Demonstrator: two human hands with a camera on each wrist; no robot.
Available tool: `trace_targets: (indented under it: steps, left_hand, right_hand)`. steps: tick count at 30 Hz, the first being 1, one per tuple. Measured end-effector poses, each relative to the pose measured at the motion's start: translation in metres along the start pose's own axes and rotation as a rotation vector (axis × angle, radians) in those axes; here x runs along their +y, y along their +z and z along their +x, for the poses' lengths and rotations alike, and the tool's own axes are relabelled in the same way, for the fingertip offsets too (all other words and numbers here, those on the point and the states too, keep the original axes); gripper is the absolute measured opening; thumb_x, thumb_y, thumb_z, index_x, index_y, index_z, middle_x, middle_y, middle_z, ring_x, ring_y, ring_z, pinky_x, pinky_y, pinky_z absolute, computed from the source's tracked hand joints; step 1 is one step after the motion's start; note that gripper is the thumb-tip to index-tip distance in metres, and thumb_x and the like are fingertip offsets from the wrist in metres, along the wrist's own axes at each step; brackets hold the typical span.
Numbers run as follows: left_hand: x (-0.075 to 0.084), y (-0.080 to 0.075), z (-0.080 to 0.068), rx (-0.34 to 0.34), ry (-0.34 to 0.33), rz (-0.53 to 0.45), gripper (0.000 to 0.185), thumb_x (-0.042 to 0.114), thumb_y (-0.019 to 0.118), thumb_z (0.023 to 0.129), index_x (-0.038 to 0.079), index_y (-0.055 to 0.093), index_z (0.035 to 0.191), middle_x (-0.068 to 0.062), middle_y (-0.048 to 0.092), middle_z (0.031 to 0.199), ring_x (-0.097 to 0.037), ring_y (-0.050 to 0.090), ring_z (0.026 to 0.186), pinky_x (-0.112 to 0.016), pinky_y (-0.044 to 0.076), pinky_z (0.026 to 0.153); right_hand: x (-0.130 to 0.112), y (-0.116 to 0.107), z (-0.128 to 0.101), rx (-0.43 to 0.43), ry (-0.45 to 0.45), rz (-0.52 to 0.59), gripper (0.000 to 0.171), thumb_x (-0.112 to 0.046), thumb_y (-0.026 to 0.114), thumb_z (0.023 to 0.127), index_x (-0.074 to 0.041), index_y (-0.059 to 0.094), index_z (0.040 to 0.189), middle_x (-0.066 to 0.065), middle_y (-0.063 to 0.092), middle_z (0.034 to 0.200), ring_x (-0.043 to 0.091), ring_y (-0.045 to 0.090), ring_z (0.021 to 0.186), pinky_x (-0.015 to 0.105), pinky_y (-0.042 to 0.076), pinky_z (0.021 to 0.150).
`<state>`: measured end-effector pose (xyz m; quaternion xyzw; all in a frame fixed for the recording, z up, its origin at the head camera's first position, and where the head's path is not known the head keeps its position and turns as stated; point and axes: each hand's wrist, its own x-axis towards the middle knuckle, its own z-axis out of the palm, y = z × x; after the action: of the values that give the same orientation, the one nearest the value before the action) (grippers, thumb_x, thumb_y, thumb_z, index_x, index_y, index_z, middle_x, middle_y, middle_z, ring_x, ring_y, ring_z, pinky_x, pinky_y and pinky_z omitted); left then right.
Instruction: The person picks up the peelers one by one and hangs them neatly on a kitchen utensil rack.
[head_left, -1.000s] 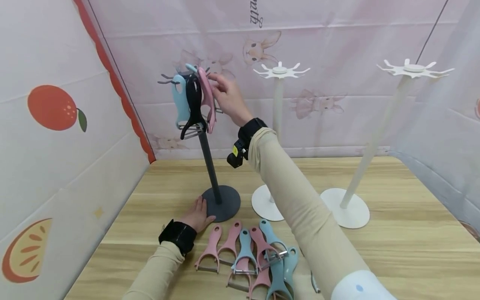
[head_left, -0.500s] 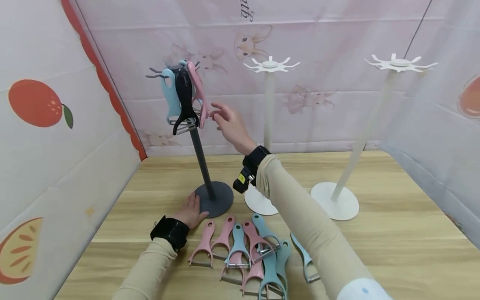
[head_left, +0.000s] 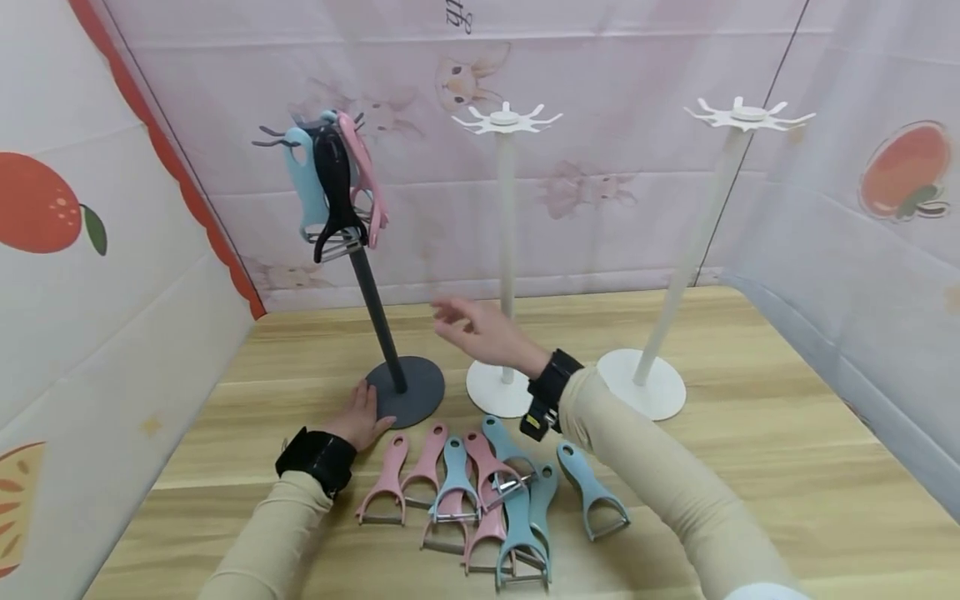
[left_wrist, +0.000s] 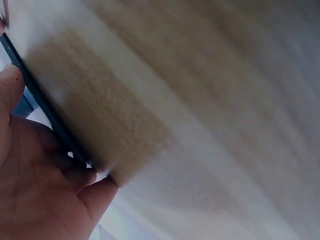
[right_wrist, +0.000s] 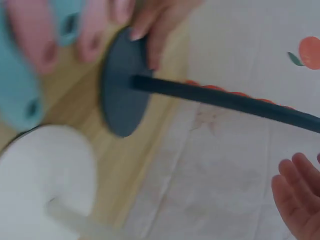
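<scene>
Dark grey stand [head_left: 378, 317] at my 11 o'clock carries blue, black, pink peelers [head_left: 333, 187]; pink and blue peelers [head_left: 480, 500] at 6; wood-grain table [head_left: 787, 467].

Both arms forward, beige sleeves, black wrist straps.
Left hand [head_left: 358, 417]: low, palm down, fingers [left_wrist: 97, 192] straight and flat. Right hand [head_left: 487, 333]: raised in the air, fingers [right_wrist: 295, 175] loosely spread, holding nothing, forearm angled inward.

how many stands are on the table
3. The dark grey stand is at the left, peelers hanging on top, its base touched by the left hand. A white stand is in the middle, another white stand at the right.
</scene>
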<state>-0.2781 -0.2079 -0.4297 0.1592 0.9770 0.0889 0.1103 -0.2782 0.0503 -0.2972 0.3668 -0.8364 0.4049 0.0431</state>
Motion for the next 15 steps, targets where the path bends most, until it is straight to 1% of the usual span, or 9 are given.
trace_targets:
  steps: [3, 6, 8, 10, 11, 13, 15]
  left_hand:
    - [0.0, -0.001, -0.001, 0.002, -0.008, -0.013, 0.067, 0.025, 0.044, 0.096, -0.024, 0.016, 0.131, -0.042, 0.007, 0.138, -0.049, 0.01, 0.129, -0.051, 0.019, 0.104]
    - [0.001, -0.002, -0.003, 0.0, -0.013, -0.034, 0.066, 0.024, 0.044, 0.096, -0.025, 0.016, 0.131, -0.042, 0.006, 0.138, -0.05, 0.011, 0.129, -0.052, 0.02, 0.103]
    - [0.002, -0.002, -0.004, -0.003, -0.014, -0.041, 0.066, 0.024, 0.043, 0.096, -0.025, 0.016, 0.131, -0.042, 0.006, 0.138, -0.051, 0.011, 0.129, -0.053, 0.02, 0.103]
    - [0.004, -0.003, -0.005, -0.004, -0.012, -0.04, 0.066, 0.024, 0.043, 0.096, -0.024, 0.016, 0.131, -0.042, 0.006, 0.138, -0.051, 0.011, 0.128, -0.053, 0.02, 0.103]
    - [0.004, -0.003, -0.004, -0.004, -0.01, -0.036, 0.066, 0.024, 0.043, 0.096, -0.024, 0.016, 0.131, -0.042, 0.006, 0.138, -0.051, 0.011, 0.128, -0.053, 0.02, 0.103]
    - [0.005, -0.003, -0.004, -0.001, -0.007, -0.035, 0.065, 0.024, 0.043, 0.096, -0.025, 0.016, 0.131, -0.042, 0.006, 0.138, -0.051, 0.011, 0.128, -0.053, 0.021, 0.102]
    - [0.005, -0.003, -0.004, -0.001, -0.009, -0.033, 0.065, 0.024, 0.043, 0.097, -0.024, 0.016, 0.132, -0.042, 0.006, 0.138, -0.051, 0.011, 0.129, -0.053, 0.02, 0.103]
  right_hand:
    - [0.014, 0.002, -0.02, -0.098, -0.022, -0.111, 0.041, -0.018, 0.048, 0.095, 0.0, 0.044, 0.131, 0.015, 0.056, 0.119, 0.023, 0.055, 0.105, 0.031, 0.048, 0.08]
    - [0.029, 0.002, -0.038, -0.168, -0.026, -0.213, 0.039, -0.018, 0.049, 0.094, 0.002, 0.048, 0.128, 0.015, 0.057, 0.118, 0.026, 0.056, 0.105, 0.032, 0.048, 0.079]
    - [0.037, 0.001, -0.05, -0.21, 0.008, -0.272, 0.039, -0.019, 0.051, 0.093, 0.003, 0.05, 0.125, 0.016, 0.058, 0.118, 0.027, 0.056, 0.106, 0.034, 0.047, 0.082]
    - [0.046, 0.001, -0.06, -0.252, 0.071, -0.315, 0.041, -0.021, 0.051, 0.093, 0.006, 0.05, 0.124, 0.02, 0.057, 0.118, 0.03, 0.055, 0.107, 0.038, 0.046, 0.086]
    - [0.05, 0.001, -0.064, -0.275, 0.118, -0.337, 0.044, -0.023, 0.052, 0.093, 0.008, 0.048, 0.125, 0.022, 0.055, 0.12, 0.032, 0.053, 0.11, 0.039, 0.044, 0.089]
    - [0.059, 0.002, -0.071, -0.336, 0.239, -0.392, 0.057, -0.029, 0.052, 0.093, 0.013, 0.039, 0.13, 0.027, 0.044, 0.13, 0.035, 0.042, 0.122, 0.041, 0.035, 0.099]
    - [0.071, 0.006, -0.075, -0.409, 0.335, -0.466, 0.072, -0.038, 0.05, 0.092, 0.015, 0.026, 0.135, 0.032, 0.027, 0.139, 0.038, 0.025, 0.131, 0.042, 0.024, 0.105]
